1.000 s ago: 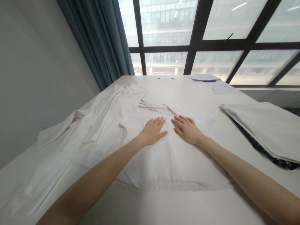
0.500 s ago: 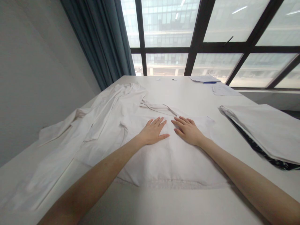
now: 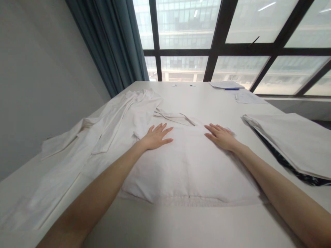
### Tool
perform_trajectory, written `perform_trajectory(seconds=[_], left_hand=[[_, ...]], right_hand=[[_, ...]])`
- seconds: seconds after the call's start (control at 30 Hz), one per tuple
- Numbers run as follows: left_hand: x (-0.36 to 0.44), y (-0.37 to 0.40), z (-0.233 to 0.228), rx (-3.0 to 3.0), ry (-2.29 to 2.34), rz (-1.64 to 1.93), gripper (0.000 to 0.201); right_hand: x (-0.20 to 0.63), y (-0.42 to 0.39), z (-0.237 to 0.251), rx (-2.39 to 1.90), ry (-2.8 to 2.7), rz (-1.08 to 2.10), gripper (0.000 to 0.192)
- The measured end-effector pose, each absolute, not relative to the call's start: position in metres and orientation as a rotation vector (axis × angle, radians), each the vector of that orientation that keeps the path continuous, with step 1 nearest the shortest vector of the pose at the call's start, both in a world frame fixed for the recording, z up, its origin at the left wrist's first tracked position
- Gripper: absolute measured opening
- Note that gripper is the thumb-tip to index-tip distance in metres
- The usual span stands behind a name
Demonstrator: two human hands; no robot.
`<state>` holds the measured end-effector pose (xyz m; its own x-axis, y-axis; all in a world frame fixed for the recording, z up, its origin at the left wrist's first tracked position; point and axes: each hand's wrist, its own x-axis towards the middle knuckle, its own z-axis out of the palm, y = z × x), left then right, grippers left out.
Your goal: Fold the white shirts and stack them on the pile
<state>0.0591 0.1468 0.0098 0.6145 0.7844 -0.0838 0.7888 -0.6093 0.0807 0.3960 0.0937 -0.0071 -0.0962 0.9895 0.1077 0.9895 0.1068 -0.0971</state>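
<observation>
We've got the cloth (image 3: 184,165) flat on the worktop (image 3: 196,100), looking wider across than deep, most of it between our hands and toward us! Our left hand (image 3: 156,137) and right hand (image 3: 221,136) lie palm down near its far edge, equally close, left fingers splayed, right ones less so, gripping nothing; our forearms hide parts of its sides, and where it meets the left-hand garment (image 3: 116,119), white on white, we can't trace the border
</observation>
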Motion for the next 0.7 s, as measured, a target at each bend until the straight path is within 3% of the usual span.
perform_trajectory(seconds=[0.37, 0.5, 0.7], left_hand=[[0.033, 0.168, 0.005, 2.573, 1.707, 0.090, 0.063], [0.035, 0.167, 0.009, 2.614, 1.744, 0.083, 0.060], [0.060, 0.151, 0.018, 2.754, 1.647, 0.051, 0.063]], right_hand=[[0.395, 0.089, -0.006, -2.095, -2.015, -0.220, 0.053], [0.387, 0.086, 0.004, -1.942, -2.059, -0.386, 0.045], [0.350, 0.078, 0.011, -1.557, -2.388, -0.141, 0.045]])
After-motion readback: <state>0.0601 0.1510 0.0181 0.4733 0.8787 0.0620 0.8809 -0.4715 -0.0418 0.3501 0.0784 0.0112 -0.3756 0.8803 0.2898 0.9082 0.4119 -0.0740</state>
